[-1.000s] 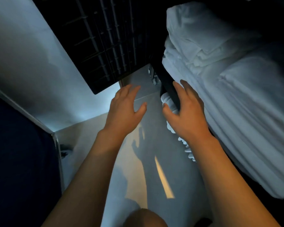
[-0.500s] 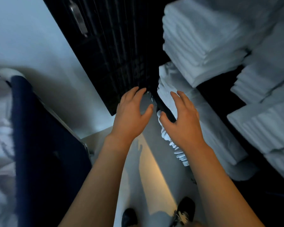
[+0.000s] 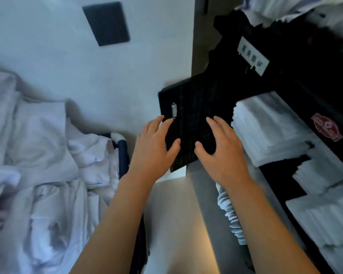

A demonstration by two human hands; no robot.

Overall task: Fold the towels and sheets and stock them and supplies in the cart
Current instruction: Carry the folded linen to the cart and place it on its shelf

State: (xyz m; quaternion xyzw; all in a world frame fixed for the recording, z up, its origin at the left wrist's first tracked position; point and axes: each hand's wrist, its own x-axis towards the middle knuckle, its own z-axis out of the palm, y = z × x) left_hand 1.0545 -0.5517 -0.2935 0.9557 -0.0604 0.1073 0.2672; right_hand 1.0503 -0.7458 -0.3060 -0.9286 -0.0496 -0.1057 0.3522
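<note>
A black housekeeping cart (image 3: 297,80) stands on the right, its shelves holding stacks of folded white towels (image 3: 265,127) and more folded linen (image 3: 323,214) lower down. Its black slatted door (image 3: 190,107) hangs open toward me. My left hand (image 3: 152,147) and my right hand (image 3: 224,149) are both held out in front of the door's lower edge, fingers spread, holding nothing. A heap of loose crumpled white sheets (image 3: 38,165) fills a blue-framed bin (image 3: 123,153) on the left.
A white label with characters (image 3: 252,56) and a red badge (image 3: 327,127) are on the cart. A white wall with a dark square panel (image 3: 106,23) is behind. Pale floor (image 3: 178,214) runs between bin and cart. A white ruffled bundle (image 3: 232,216) sits low by the cart.
The view has risen from the floor and lower shelves to the cart's upper part and the bin of sheets. Both hands stay spread and have lifted with it, slightly wider apart.
</note>
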